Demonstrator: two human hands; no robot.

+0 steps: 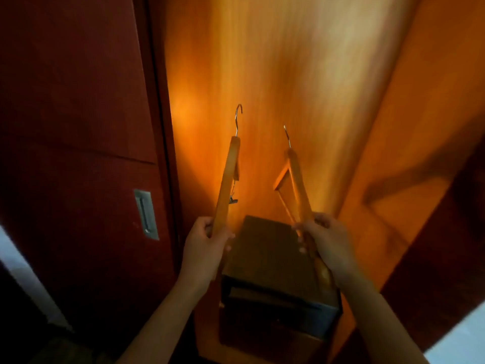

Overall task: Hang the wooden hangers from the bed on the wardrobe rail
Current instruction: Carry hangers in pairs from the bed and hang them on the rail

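Orange-lit wardrobe panel [288,61] fills my view, with a dark red door [78,127] at 9 o'clock. My left hand [207,240] has its fingers wrapped round one wooden hanger [225,179]. My right hand [325,240] grips a second hanger [298,179]. Both hooks point toward 12 o'clock, above a dark box [270,258] at 6 o'clock.

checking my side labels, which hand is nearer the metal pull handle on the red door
Left. The left hand, gripping a hanger, is just right of the handle in the image; the right hand, gripping the other hanger, is much farther right.
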